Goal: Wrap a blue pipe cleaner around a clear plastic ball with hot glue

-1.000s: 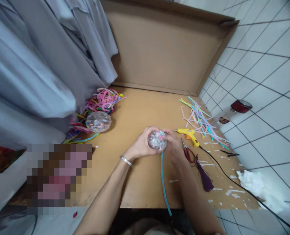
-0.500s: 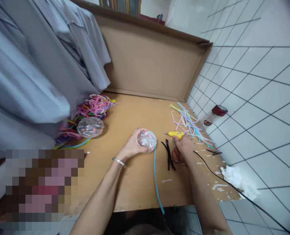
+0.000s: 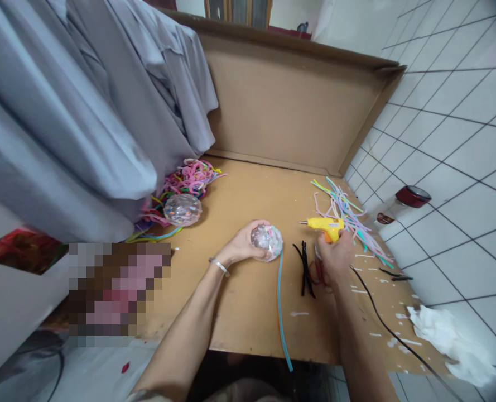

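Clear ball [image 3: 269,244]: cupped in left hand [image 3: 245,241], presumably for steadiness, with yellow glue gun [image 3: 326,224] gripped in curled right hand [image 3: 338,252].

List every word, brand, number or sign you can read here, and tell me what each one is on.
No text can be read for certain.
Pale label on the yellow glue gun in the right hand: too small to read.
Brown label on the jar with the dark red lid: too small and blurred to read.
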`<state>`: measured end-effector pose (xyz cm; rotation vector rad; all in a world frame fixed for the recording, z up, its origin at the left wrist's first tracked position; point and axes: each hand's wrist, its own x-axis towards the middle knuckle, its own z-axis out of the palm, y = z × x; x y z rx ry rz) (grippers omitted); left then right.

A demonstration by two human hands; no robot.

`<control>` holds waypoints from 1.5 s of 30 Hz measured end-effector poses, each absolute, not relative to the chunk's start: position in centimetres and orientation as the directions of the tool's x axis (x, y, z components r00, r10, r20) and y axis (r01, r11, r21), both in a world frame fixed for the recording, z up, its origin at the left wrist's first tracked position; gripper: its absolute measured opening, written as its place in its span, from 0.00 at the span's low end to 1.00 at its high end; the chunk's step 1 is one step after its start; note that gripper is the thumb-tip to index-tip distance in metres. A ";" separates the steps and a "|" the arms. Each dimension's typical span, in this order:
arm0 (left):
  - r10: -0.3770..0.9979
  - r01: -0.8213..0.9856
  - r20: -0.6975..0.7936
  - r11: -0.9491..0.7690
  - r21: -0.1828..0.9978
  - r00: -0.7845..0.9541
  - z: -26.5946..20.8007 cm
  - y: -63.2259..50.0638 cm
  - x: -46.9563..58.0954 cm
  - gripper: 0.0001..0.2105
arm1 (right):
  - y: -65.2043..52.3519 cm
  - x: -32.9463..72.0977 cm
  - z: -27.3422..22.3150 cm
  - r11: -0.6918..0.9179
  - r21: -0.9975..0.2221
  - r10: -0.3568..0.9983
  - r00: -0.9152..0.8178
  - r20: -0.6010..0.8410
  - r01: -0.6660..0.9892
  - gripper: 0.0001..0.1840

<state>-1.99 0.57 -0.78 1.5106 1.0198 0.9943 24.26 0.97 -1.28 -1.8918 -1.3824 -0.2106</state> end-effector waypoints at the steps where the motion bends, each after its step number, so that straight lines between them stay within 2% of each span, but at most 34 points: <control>1: 0.947 0.117 0.086 -0.128 0.985 0.308 -0.8 0.6 -2.1 0.36 | 0.8 23.3 -0.6 -0.088 -0.518 0.723 0.412 0.555 0.851 0.23; 4: 0.941 0.086 0.073 -0.107 0.991 0.329 -0.7 0.8 -2.6 0.36 | 0.4 20.3 1.1 0.004 -0.580 0.688 0.418 0.593 0.814 0.25; 7: 0.935 0.004 0.067 -0.073 0.997 0.349 -0.8 1.0 -3.2 0.36 | 0.4 18.3 1.4 0.077 -0.562 0.725 0.341 0.598 0.823 0.22; 13: 0.913 -0.061 0.056 -0.034 0.998 0.405 -0.9 1.2 -3.6 0.36 | -0.1 18.5 -0.2 0.007 -0.497 0.739 0.330 0.587 0.868 0.18; 19: 0.893 -0.107 0.044 0.005 0.994 0.447 -0.8 1.0 -3.6 0.35 | -0.7 19.0 -0.4 0.031 -0.389 0.747 0.237 0.621 0.921 0.14; 32: 0.884 -0.067 0.033 -0.002 0.998 0.467 -0.3 0.9 -3.5 0.35 | -0.7 19.0 -0.3 0.061 -0.403 0.793 0.201 0.575 0.913 0.10; 45: 0.884 -0.063 0.063 -0.038 0.997 0.464 -0.7 1.0 -3.7 0.36 | -0.5 19.2 -0.8 0.103 -0.254 0.673 0.121 0.730 0.962 0.07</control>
